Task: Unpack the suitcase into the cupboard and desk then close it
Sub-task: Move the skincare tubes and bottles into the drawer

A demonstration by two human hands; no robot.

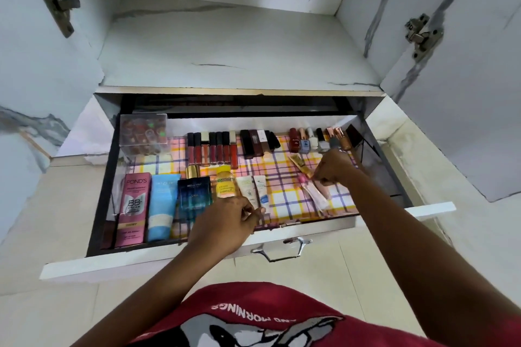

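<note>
We see the pulled-out cupboard drawer lined with checked paper. Our right hand hovers over its right side, fingers curled, pinching a pale pink tube beside a gold tube. Our left hand sits at the front edge, fingers curled round a small white tube. Further left lie a yellow bottle, a blue perfume box and a pink Pond's box. Lip glosses and nail polishes line the back.
</note>
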